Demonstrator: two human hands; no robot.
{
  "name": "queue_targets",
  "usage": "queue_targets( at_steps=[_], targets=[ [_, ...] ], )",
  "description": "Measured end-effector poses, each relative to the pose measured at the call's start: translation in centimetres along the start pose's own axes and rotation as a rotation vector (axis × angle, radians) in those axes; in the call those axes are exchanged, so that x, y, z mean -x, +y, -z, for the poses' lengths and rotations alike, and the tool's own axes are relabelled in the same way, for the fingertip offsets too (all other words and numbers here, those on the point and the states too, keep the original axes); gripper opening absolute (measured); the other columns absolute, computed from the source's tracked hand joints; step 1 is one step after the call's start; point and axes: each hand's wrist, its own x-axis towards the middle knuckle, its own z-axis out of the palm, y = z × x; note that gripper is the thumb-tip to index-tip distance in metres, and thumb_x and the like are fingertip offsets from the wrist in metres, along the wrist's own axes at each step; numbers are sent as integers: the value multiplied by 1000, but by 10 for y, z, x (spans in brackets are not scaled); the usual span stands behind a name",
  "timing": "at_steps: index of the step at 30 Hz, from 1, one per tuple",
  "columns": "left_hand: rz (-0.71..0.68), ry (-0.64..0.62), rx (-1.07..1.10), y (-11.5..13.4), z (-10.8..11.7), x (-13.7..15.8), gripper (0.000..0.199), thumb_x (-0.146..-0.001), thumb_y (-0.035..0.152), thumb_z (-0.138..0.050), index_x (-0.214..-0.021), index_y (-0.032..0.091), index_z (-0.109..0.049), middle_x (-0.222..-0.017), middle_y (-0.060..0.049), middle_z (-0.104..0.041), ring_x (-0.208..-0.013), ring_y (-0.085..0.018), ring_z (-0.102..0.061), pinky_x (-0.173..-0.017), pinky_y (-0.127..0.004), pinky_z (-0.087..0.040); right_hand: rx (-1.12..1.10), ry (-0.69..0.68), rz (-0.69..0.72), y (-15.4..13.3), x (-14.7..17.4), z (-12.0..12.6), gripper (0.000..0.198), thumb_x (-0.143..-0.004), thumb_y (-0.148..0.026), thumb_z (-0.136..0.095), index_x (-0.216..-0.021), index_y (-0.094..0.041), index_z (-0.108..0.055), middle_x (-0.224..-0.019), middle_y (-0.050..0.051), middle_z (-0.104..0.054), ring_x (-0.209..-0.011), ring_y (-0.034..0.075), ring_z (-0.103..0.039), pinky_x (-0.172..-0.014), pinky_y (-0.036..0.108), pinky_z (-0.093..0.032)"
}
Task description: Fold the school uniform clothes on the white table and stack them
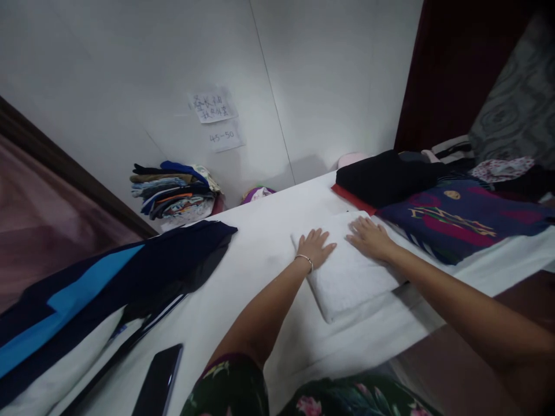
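Dark green floral clothing (236,384) on the person's body and left upper arm fills the bottom edge, nearest the camera. Just beyond it, a folded white cloth (353,283) lies flat on the table (264,260), near the front edge, under both hands. It is a neat, rather thick rectangle, plain and slightly wrinkled on top, turned a little askew; what kind of garment it is, I cannot tell.

The left hand (315,248), with a bracelet (304,258) at the wrist, rests palm down by the cloth's left edge, fingers spread wide and gripping nothing. The right hand (368,237) lies flat near the far right corner, its fingers modestly parted, likewise without a grip. The step in hand seems to be smoothing the folded surface; the next move would call for even, light pressure so the edges keep their line.

To the right sit a black garment (390,179), partly over a red cloth (353,199), and a purple printed garment (459,216). To the left lie a navy garment (186,248) with a bright blue panel and a phone (158,378). Beyond the table's far edge rises a stack of folded clothes (173,190), below paper notes (213,107) on the wall (338,75).
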Motion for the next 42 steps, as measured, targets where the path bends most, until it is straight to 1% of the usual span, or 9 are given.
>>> queue_targets(
  at_steps=[3,9,12,16,22,31,35,38,42],
  targets=[
    [8,27,67,-2,2,-1,51,-85,54,-52,-132,33,-52,-153,-1,-33,-145,-26,-17,-117,-48,3,-10,134,156,-13,-24,12,67,-92,-60,-28,-147,-23,-31,-158,9,-17,-145,28,-9,-113,52,-14],
    [11,25,-46,-1,1,3,51,-89,54,-46,-135,32,-48,-154,-3,-32,-145,-27,-18,-117,-49,-1,24,-175,195,-13,-56,-19,66,-91,-60,-27,-144,-22,-38,-156,11,-24,-143,29,-18,-113,55,-11],
    [6,31,-94,-3,1,3,52,-90,54,-42,-136,31,-47,-154,-4,-32,-144,-27,-19,-117,-49,-1,11,-178,207,-10,-58,-29,68,-91,-62,-26,-145,-21,-38,-156,11,-22,-144,29,-17,-113,56,-9],
    [32,47,-115,-2,3,4,52,-91,54,-41,-138,31,-46,-154,-3,-31,-145,-25,-18,-117,-48,0,-51,-212,181,-12,-58,-18,68,-92,-60,-29,-144,-19,-38,-157,11,-21,-144,29,-15,-113,56,-7],
    [115,83,-129,-4,5,7,53,-90,55,-40,-139,34,-44,-155,-2,-30,-145,-24,-15,-116,-50,3,-89,-228,144,-5,-35,8,57,-92,-55,-35,-138,-23,-48,-154,10,-29,-143,27,-20,-112,52,-20],
    [214,131,-98,2,6,12,54,-88,55,-42,-137,32,-44,-156,-3,-26,-146,-24,-13,-116,-50,-5,-189,-131,103,22,14,-4,66,-90,-58,-36,-143,-18,-43,-153,8,-29,-142,23,-24,-116,38,-20],
    [419,278,104,-1,3,31,64,-88,51,-48,-140,14,-38,-156,-15,-23,-145,-25,-16,-117,-38,-17,-261,-102,-14,35,27,3,66,-89,-54,-42,-142,-15,-44,-150,10,-35,-140,22,-29,-115,35,-22],
    [532,351,448,-5,0,47,60,-83,41,-61,-134,15,-44,-145,-17,-44,-136,-25,-38,-111,-33,-32,-368,-52,-126,51,41,4,68,-89,-55,-41,-142,-12,-44,-148,11,-39,-136,23,-37,-114,35,-26],
    [639,312,948,-2,1,61,53,-79,37,-68,-125,17,-50,-126,-14,-61,-112,-25,-61,-91,-36,-52,-527,-22,-238,70,50,0,72,-85,-55,-48,-143,-12,-41,-141,15,-48,-126,26,-51,-107,38,-37]
  ],
)
